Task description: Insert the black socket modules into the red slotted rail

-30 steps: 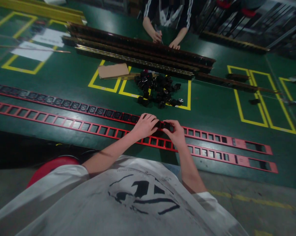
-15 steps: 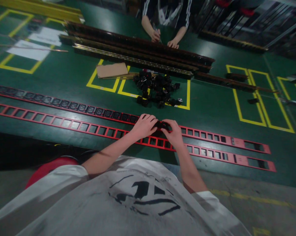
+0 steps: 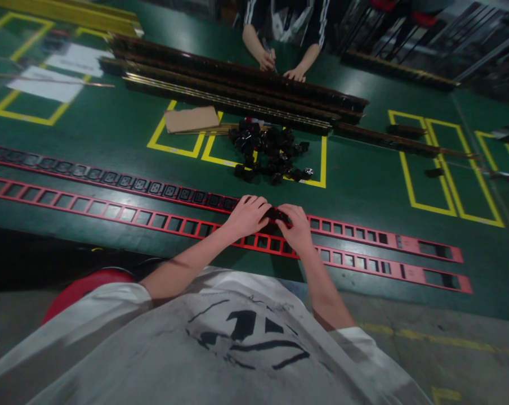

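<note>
Two long red strips with rows of square cut-outs run side by side across the bench. The far strip has black power sockets filling its left part, up to my hands. The near strip has bare cut-outs along its visible length. Over the far strip, my left hand has its fingers curled on a black socket. From the other side my right hand pinches the same piece between thumb and fingers. Fingers partly cover it, and how far it sits in the strip cannot be made out.
Beyond the strips lies a pile of loose black sockets beside a piece of cardboard. Long dark metal profiles stretch across the bench behind it. A co-worker's hands rest past them, one with a pen-like tool. Papers lie at left.
My right hand has shifted very slightly left and the dark piece between my hands looks a little tilted. My left hand stays almost where it was.
</note>
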